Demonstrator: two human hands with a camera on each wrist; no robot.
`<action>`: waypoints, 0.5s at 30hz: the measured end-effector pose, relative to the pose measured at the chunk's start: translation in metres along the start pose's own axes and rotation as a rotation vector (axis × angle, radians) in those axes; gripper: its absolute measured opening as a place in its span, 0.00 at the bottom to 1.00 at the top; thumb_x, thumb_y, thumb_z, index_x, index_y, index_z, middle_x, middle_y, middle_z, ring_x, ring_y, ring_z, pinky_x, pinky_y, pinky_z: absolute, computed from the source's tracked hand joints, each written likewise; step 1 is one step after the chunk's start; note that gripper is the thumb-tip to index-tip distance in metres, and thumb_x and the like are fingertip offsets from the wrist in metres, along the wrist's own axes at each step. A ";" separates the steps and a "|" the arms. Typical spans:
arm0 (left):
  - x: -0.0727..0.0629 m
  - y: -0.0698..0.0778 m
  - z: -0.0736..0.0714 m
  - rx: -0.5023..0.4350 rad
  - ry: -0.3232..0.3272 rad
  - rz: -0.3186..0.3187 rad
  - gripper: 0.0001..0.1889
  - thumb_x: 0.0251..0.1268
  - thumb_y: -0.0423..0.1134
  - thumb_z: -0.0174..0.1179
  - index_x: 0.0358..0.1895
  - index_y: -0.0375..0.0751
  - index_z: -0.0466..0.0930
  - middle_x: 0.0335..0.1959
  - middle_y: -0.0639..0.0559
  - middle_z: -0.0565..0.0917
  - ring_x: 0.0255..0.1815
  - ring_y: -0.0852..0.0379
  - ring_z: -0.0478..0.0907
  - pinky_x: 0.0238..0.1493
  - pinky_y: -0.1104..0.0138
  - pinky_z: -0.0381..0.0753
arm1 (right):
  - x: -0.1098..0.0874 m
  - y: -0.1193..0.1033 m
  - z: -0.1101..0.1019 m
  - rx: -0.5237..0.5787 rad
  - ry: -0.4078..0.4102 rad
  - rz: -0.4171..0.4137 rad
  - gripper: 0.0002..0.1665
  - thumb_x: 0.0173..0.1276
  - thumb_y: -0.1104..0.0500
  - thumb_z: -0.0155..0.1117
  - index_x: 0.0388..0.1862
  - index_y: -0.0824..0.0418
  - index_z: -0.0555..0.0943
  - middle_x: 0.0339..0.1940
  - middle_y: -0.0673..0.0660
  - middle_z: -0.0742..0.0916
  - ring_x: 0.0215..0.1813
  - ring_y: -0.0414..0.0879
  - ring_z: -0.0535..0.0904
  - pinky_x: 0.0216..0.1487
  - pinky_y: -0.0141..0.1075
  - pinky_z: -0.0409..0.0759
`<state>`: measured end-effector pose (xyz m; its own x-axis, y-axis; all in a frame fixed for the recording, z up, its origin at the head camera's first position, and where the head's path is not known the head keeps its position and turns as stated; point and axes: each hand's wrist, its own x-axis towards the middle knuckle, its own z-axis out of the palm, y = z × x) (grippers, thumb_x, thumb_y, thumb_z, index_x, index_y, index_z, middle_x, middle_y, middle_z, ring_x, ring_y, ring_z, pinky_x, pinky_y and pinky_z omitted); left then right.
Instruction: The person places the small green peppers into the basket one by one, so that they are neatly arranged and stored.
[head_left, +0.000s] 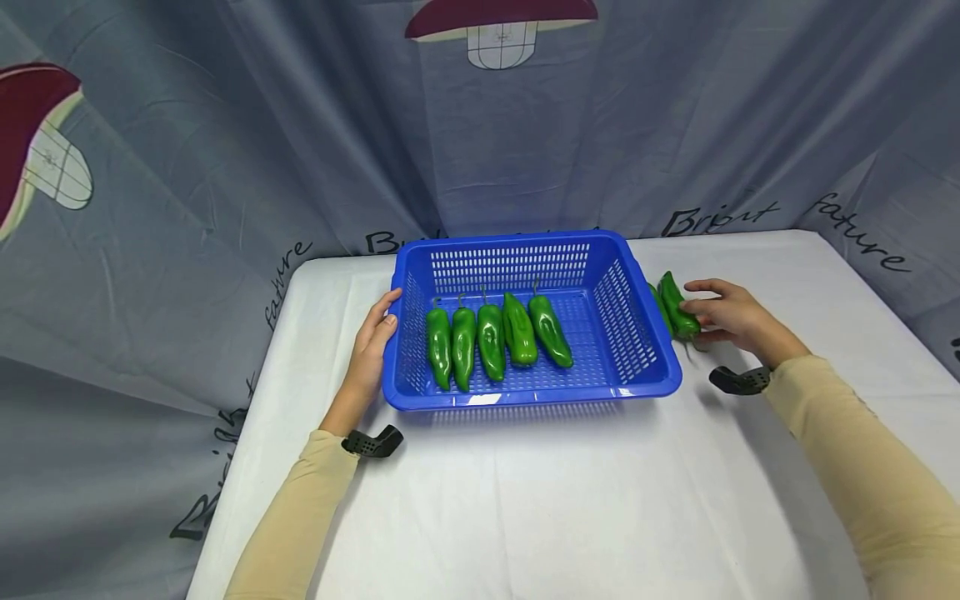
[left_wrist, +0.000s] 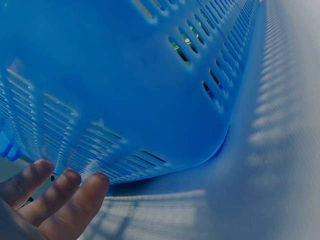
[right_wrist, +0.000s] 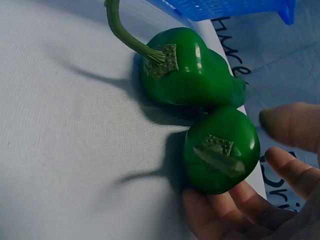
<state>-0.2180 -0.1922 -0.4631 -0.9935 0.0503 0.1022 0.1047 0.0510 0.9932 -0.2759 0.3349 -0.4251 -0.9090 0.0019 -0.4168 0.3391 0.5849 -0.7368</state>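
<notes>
A blue plastic basket stands on the table with several green peppers lying side by side inside. My left hand touches the basket's left rim with thumb and fingertips. In the left wrist view, three nearly straight fingers extend beside its slotted wall. Right of the basket lie two more peppers. My right hand reaches round the nearer pepper, some fingers at its side and underneath, the thumb apart from it. The other pepper lies against it, partly hidden by the basket in the head view.
A white cloth covers the table. Grey printed curtains hang behind the table and along its sides. Black wrist mounts sit on both forearms. The basket's right wall stands close to the two loose peppers.
</notes>
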 end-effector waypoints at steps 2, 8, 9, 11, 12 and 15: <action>0.001 0.000 0.000 -0.008 -0.001 0.000 0.26 0.83 0.40 0.36 0.80 0.46 0.58 0.83 0.48 0.56 0.78 0.44 0.61 0.77 0.46 0.61 | 0.001 0.000 0.001 -0.004 -0.001 0.002 0.44 0.78 0.52 0.55 0.83 0.65 0.49 0.58 0.67 0.71 0.38 0.37 0.76 0.43 0.36 0.87; 0.000 0.001 0.000 -0.014 0.001 0.000 0.26 0.83 0.40 0.36 0.80 0.45 0.58 0.83 0.48 0.57 0.77 0.44 0.62 0.76 0.46 0.62 | 0.008 -0.002 0.003 -0.046 0.001 0.014 0.44 0.76 0.56 0.56 0.83 0.65 0.49 0.62 0.71 0.69 0.42 0.44 0.75 0.44 0.40 0.87; 0.000 0.001 0.000 -0.014 0.001 0.000 0.26 0.83 0.40 0.36 0.80 0.45 0.58 0.83 0.48 0.57 0.77 0.44 0.62 0.76 0.46 0.62 | 0.010 -0.002 0.003 -0.055 0.001 0.017 0.44 0.76 0.56 0.57 0.83 0.66 0.49 0.63 0.72 0.69 0.43 0.46 0.75 0.45 0.41 0.87; 0.000 0.002 0.000 -0.011 0.001 0.000 0.26 0.83 0.40 0.36 0.80 0.45 0.58 0.83 0.48 0.56 0.77 0.43 0.61 0.77 0.45 0.61 | 0.012 -0.003 0.004 -0.074 0.002 0.024 0.45 0.76 0.56 0.57 0.83 0.66 0.49 0.64 0.73 0.68 0.46 0.50 0.75 0.45 0.43 0.86; -0.001 0.002 0.000 -0.012 0.001 0.000 0.26 0.83 0.40 0.36 0.80 0.45 0.58 0.83 0.48 0.56 0.78 0.43 0.61 0.77 0.45 0.61 | 0.013 -0.005 0.005 -0.080 0.003 0.029 0.45 0.76 0.55 0.57 0.83 0.66 0.49 0.65 0.74 0.68 0.48 0.52 0.75 0.46 0.43 0.87; -0.001 0.003 0.001 -0.011 0.004 -0.001 0.26 0.82 0.40 0.36 0.80 0.45 0.58 0.83 0.48 0.56 0.78 0.44 0.61 0.77 0.46 0.61 | 0.017 -0.008 0.008 -0.093 0.007 0.039 0.45 0.75 0.55 0.56 0.83 0.66 0.49 0.67 0.76 0.67 0.53 0.58 0.75 0.48 0.46 0.87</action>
<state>-0.2166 -0.1916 -0.4604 -0.9937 0.0467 0.1018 0.1036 0.0399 0.9938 -0.2919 0.3240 -0.4302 -0.8975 0.0315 -0.4399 0.3501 0.6572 -0.6675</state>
